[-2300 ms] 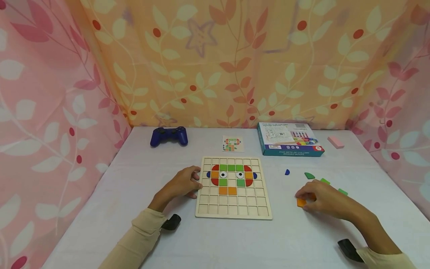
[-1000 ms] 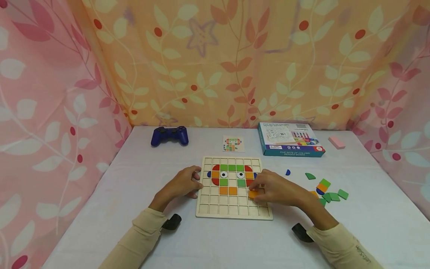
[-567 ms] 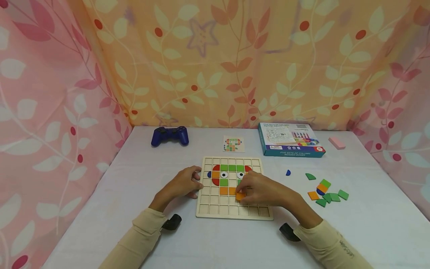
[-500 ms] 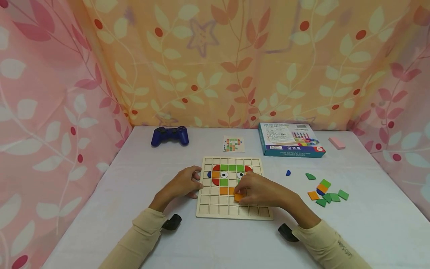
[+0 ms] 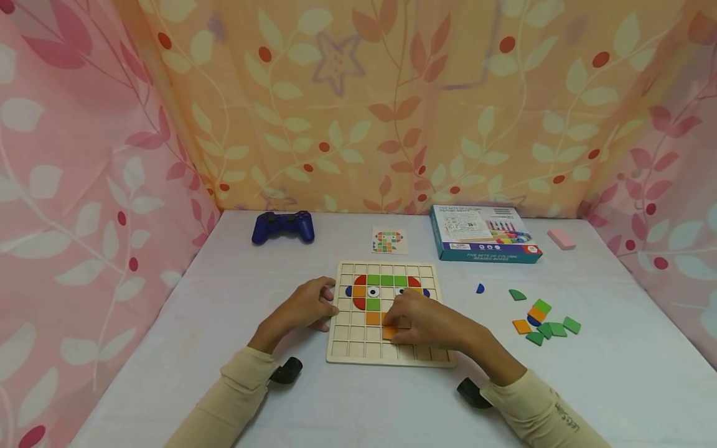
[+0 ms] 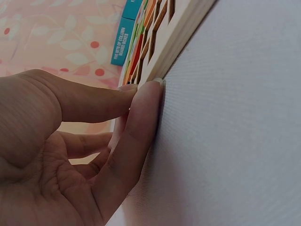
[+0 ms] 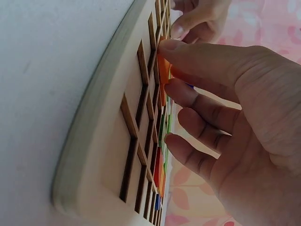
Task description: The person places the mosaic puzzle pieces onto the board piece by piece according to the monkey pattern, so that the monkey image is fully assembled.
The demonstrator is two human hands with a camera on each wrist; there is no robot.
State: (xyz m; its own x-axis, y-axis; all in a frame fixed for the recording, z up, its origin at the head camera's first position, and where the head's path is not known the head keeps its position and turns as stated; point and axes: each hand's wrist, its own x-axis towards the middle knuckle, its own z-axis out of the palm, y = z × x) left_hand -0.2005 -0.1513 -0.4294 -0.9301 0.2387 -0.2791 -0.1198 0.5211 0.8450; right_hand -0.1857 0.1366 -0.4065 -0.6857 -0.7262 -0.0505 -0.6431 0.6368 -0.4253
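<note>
A wooden grid board [image 5: 392,359] lies on the white-covered table, with coloured tiles forming a face with two eye pieces. At its left edge, my left hand [image 5: 299,305] holds the rim between thumb and fingers; the left wrist view shows the fingertips [image 6: 150,92] against the board's side. Over the middle of the grid, my right hand [image 5: 428,320] pinches an orange square tile [image 5: 388,333] just below the row with another orange tile [image 5: 372,318]. In the right wrist view, its thumb presses on the orange piece [image 7: 163,66]. This hand hides part of the face's right side.
Right of the board lie several loose tiles: green [image 5: 572,325], orange [image 5: 522,326] and a blue half-round [image 5: 480,289]. Behind the board are a pattern card [image 5: 389,240], a boxed set [image 5: 486,233], a blue game controller [image 5: 282,227] and a pink block [image 5: 561,239].
My right hand has carried the orange tile left from the loose pieces onto the board, lately shifting slightly further left and nearer. My left hand stays at the board's edge.
</note>
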